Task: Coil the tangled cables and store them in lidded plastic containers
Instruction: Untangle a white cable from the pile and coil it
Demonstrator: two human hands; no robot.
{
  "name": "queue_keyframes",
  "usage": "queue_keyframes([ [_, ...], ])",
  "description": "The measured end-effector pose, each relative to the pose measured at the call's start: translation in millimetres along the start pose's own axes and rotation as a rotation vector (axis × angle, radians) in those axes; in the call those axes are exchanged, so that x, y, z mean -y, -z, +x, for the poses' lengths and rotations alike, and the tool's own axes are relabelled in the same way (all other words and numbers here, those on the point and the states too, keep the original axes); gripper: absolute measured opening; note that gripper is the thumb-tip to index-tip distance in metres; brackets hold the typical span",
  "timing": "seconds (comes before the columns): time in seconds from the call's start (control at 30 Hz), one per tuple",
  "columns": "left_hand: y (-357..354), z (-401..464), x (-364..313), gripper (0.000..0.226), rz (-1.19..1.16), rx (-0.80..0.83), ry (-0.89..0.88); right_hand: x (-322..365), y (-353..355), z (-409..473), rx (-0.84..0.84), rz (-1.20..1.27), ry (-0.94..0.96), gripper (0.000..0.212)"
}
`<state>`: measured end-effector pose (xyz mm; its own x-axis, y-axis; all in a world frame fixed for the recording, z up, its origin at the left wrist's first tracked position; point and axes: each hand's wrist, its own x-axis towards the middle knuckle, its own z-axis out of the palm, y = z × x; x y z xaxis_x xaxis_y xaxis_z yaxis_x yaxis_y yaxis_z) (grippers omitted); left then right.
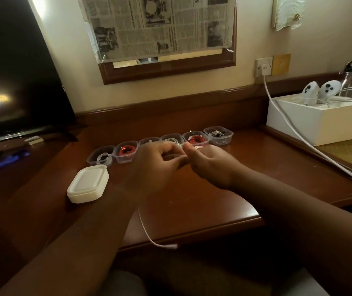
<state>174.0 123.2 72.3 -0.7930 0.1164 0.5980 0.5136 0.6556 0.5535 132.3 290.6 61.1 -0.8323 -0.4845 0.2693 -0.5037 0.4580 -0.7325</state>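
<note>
both my left hand (160, 161) and right hand (207, 163) pinch the thin white cable (147, 231), which looks light and floppy, so i'd grip near its loops.

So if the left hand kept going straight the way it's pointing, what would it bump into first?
Probably the right hand. The left hand, pinching the white cable, points right, and their fingertips already nearly meet. Depth is hard to judge; the clear containers lie farther back.
</note>
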Motion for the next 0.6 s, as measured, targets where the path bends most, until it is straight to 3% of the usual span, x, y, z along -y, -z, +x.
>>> queue_keyframes([
  [0.1, -0.9, 0.3, 6.8, 0.031, -0.266, 0.078, 0.044, 6.2, -0.1, -5.7, 0.272, 0.513, -0.041, 0.063],
  [0.2, -7.5, -5.1, 9.2, 0.035, -0.507, 0.201, 0.081, 12.6, 4.8, -10.7, 0.448, 0.755, -0.057, 0.063],
  [0.27, -12.6, -8.4, 6.6, 0.045, -0.578, 0.184, 0.116, 14.3, 5.2, -11.7, 0.487, 0.860, -0.079, 0.065],
  [0.47, -27.1, -9.4, 1.3, 0.033, -0.647, 0.077, 0.151, 13.5, -4.2, -5.6, 0.315, 0.845, -0.158, 0.069],
  [0.6, -32.8, -10.3, 6.8, 0.037, -0.733, 0.025, 0.152, 20.0, -9.1, -0.1, 0.185, 0.783, -0.203, 0.069],
])
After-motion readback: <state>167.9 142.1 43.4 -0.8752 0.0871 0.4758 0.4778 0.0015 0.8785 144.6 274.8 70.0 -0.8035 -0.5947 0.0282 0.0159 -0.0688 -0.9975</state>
